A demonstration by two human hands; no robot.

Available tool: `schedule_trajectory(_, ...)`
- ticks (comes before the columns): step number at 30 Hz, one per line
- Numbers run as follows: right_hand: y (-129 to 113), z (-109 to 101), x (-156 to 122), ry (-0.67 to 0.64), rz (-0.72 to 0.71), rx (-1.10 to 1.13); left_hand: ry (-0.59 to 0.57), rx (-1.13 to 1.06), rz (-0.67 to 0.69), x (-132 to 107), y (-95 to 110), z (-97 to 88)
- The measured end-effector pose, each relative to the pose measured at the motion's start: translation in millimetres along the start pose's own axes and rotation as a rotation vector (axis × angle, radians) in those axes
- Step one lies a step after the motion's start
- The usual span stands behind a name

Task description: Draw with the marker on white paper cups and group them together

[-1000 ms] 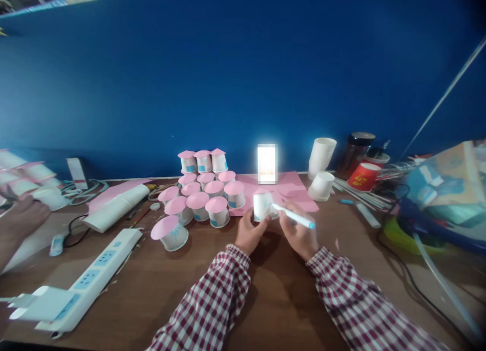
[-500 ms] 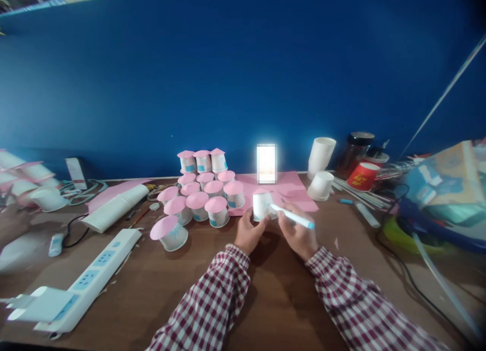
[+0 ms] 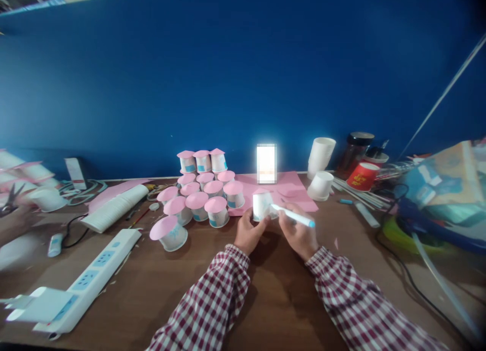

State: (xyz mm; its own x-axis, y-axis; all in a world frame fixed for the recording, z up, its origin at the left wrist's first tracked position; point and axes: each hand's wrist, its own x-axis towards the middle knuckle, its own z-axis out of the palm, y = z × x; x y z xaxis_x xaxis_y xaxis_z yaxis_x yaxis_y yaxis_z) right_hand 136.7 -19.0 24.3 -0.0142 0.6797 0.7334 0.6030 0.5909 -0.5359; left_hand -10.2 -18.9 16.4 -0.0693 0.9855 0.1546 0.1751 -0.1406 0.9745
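Note:
My left hand (image 3: 248, 233) grips a small white paper cup (image 3: 261, 205) with a pink top, held just above the brown table (image 3: 159, 290). My right hand (image 3: 298, 234) pinches a white marker with a blue cap end (image 3: 293, 216), its tip against the cup's side. To the left of the cup stands a cluster of several white cups with pink lids (image 3: 201, 194), some stacked in a second row. A pink paper sheet (image 3: 292, 189) lies behind the cup.
A white power strip (image 3: 81, 285) lies at front left. White cup stacks (image 3: 322, 156), a red cup (image 3: 362, 176), a dark jar (image 3: 355, 148) and cluttered bags sit at right. Another person's hand with scissors (image 3: 11, 196) is at the far left edge.
My hands and the cup have barely moved. At the far left, the other person's hand drew back toward the edge and now shows scissors.

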Motion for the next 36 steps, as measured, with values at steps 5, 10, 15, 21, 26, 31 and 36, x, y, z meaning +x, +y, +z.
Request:
schedule_trajectory(5,0.1,0.4,-0.1,0.019,-0.007,-0.001,-0.007,0.003,0.004,-0.7,2.0,0.1)
schedule_trajectory(10,0.0,0.4,-0.8,0.038,-0.012,-0.002,-0.011,-0.025,0.000,-0.5,1.9,0.4)
schedule_trajectory(15,-2.4,0.1,-3.2,0.035,0.003,0.011,-0.005,-0.059,-0.014,-0.3,0.5,1.1)
schedule_trajectory(21,-3.3,0.8,-4.0,0.009,-0.012,0.000,-0.004,-0.066,-0.019,-1.1,3.5,1.2)
schedule_trajectory(26,-3.0,0.8,-3.6,0.008,0.005,0.016,-0.010,-0.061,-0.020,-1.5,5.1,1.3)
schedule_trajectory(31,-2.7,0.7,-3.8,0.011,0.013,0.026,-0.015,-0.076,-0.016,-1.4,3.3,1.3)
schedule_trajectory(36,-1.7,1.3,-4.1,0.016,0.015,0.022,-0.008,-0.075,-0.028,-2.0,4.3,1.3)
